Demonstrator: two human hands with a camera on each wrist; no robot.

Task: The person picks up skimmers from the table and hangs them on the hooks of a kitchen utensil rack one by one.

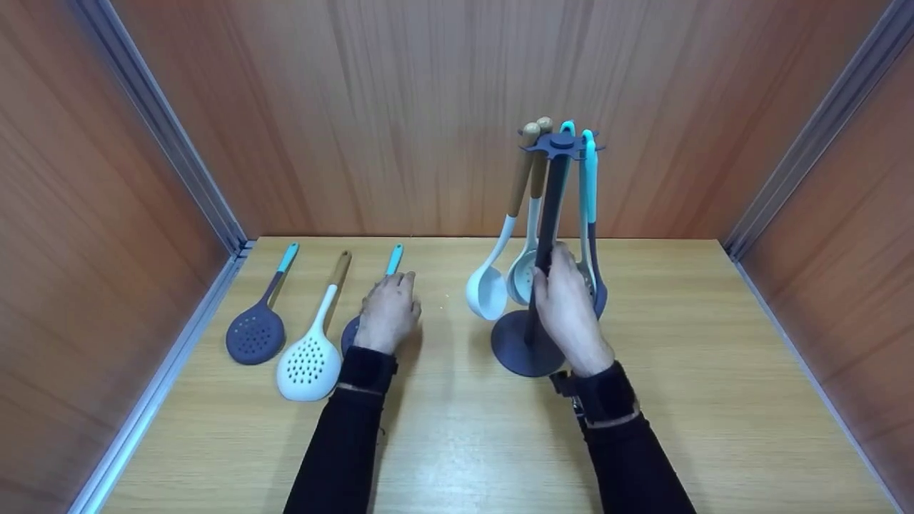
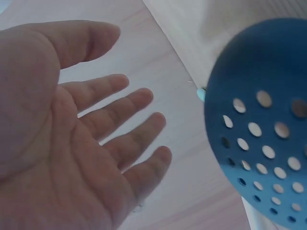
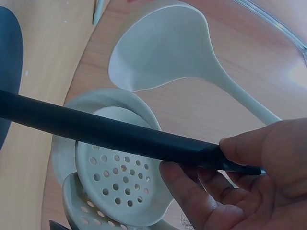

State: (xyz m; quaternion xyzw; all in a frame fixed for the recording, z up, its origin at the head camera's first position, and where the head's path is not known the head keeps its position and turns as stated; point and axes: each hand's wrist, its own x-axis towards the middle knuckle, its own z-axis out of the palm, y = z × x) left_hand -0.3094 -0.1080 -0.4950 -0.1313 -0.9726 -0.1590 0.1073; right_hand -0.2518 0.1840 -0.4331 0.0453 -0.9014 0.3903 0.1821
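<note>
Rack pole [image 1: 546, 235] stands upright on the worktop [image 1: 457, 442], gripped by the right hand [image 1: 568, 310]. Left hand [image 1: 388, 310] hovers flat and empty over a dark skimmer [image 1: 391, 265] whose handle points away.

Two black-sleeved forearms reach forward. The left hand [image 1: 388, 312] lies palm down, fingers relaxed and spread. The right hand [image 1: 568, 307] curls into a grip.

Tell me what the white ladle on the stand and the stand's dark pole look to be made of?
The white ladle looks like matte silicone or plastic: smooth, dull, with soft highlights. Its upper handle looks wooden, being tan. The dark pole, gripped by the right hand, looks like matte plastic or coated metal; which one is unclear.
</note>
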